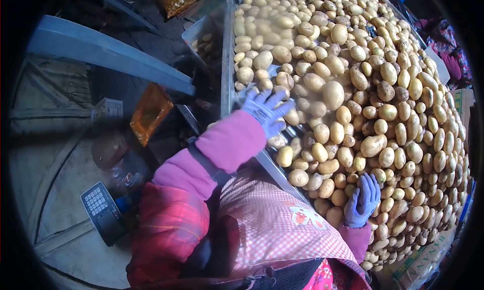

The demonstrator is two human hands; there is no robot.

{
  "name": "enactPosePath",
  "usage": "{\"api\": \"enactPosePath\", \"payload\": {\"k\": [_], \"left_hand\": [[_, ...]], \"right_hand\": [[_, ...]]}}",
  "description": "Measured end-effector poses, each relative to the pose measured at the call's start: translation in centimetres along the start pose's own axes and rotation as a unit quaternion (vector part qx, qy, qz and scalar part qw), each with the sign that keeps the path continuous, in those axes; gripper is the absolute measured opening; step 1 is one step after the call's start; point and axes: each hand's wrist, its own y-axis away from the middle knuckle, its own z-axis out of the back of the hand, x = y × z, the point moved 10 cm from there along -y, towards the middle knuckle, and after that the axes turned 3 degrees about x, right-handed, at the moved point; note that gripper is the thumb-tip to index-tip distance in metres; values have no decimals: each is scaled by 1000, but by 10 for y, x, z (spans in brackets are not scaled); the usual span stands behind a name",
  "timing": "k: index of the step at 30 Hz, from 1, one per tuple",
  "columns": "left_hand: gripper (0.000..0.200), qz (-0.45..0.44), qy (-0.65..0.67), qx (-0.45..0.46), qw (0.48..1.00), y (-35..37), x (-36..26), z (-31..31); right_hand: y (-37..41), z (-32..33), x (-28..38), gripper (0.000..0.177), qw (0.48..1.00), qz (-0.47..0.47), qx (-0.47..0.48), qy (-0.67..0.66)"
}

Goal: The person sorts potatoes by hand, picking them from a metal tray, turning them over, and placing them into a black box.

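Note:
A large heap of potatoes (pixel 373 146) fills a metal-edged sorting table (pixel 228 63) in front of me. My left hand (pixel 266 111), in a pale purple glove, reaches over the table's near edge. Its fingers are spread over several potatoes, and the palm's underside is hidden. Farther right, my right hand (pixel 362 202), gloved the same way, rests among the potatoes at the near side. Its fingers are extended and slightly bent, with no potato visibly gripped. Pink sleeves cover both forearms, and a checked apron (pixel 282 224) lies against the table edge.
On the left stand a scale's keypad display (pixel 102 209) and a blue-grey metal beam (pixel 101 50). An orange bag (pixel 150 113) hangs nearby. Behind the table's left edge is a bin (pixel 204 40) with some potatoes. Another person's patterned sleeve (pixel 451 53) shows at far right, above a cardboard box (pixel 463 103).

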Motion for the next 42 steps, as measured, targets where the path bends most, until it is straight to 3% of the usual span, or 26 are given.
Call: {"api": "enactPosePath", "payload": {"k": [2,6,8,9,12,16,19,22,24,26,28,31,40,42], "left_hand": [[51,37,-52,30,997,2,34,-5],[41,-3,-48,59,997,7,71,33],[36,-17,38,-102,994,6,89,55],[40,89,125,-95,984,1,112,46],[46,143,126,-86,978,-19,141,47],[63,270,149,-119,944,-48,238,65],[67,298,158,-152,929,-71,294,46],[71,249,198,-99,943,-104,281,28],[77,225,187,-95,952,-135,305,-17],[79,250,85,0,964,-151,314,-56],[77,258,52,-32,964,-161,319,-74],[69,289,-34,48,956,-159,279,-21],[49,295,85,27,951,-133,273,-36],[34,265,152,11,952,-131,300,-83]], "right_hand": [[0,0,1,33,1000,1,-2,3],[1,0,1,34,1000,-1,14,0],[0,3,4,34,1000,-1,14,0],[-1,2,4,35,1000,-4,17,1],[3,-1,2,36,999,1,32,10],[2,-2,7,35,999,8,37,37],[3,-5,3,36,998,9,43,38],[0,-5,1,37,998,36,27,34],[-1,-6,-1,39,998,29,38,33],[-6,-4,1,36,998,31,45,21],[7,-11,-11,35,998,43,32,44],[14,-17,-18,36,995,55,44,66],[-3,-8,-3,36,998,31,44,30],[-4,-7,0,36,998,24,43,26]]}}
